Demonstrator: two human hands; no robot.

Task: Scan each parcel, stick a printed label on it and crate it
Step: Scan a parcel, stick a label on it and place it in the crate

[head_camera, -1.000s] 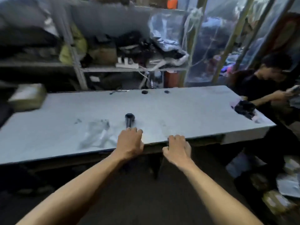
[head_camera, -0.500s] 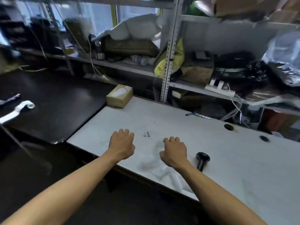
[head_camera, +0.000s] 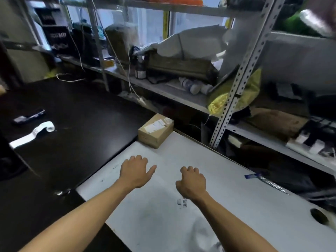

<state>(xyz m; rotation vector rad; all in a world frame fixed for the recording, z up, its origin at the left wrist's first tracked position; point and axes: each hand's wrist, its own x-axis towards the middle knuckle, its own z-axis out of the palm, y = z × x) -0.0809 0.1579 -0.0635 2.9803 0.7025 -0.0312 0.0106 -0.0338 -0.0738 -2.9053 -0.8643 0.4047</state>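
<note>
View: the head camera has swung left over the last second, away from the right end of the white worktop [head_camera: 227, 197] and a seated person there, toward its far-left corner and the dark worktop [head_camera: 76, 128] that butts against it.
Parcel: a small brown cardboard parcel [head_camera: 155, 130] now sits in plain sight at the far-left corner of the white worktop, already carrying a white label on its top face. A second ago it was only a blur at the left edge of view.
Left hand: the left hand [head_camera: 135, 171] hovers low over the white worktop, palm down, fingers loosely bent and thumb spread, holding nothing. It is short of the parcel, not touching it.
Right hand: the right hand [head_camera: 192, 180] is beside it, well apart from the parcel, fingers loosely curled, also empty.
Scanner: the black handheld scanner seen by the hands a moment ago has dropped out of view to the right.
Labels: a curling strip of white labels [head_camera: 33, 132] lies on the dark worktop, to the left, beside a dark flat device [head_camera: 29, 116].
Shelf: a cluttered metal shelf [head_camera: 163, 90] runs behind both worktops.
Meaning: both hands have advanced toward the parcel, so the likely step is picking it up; no crate shows.
</note>
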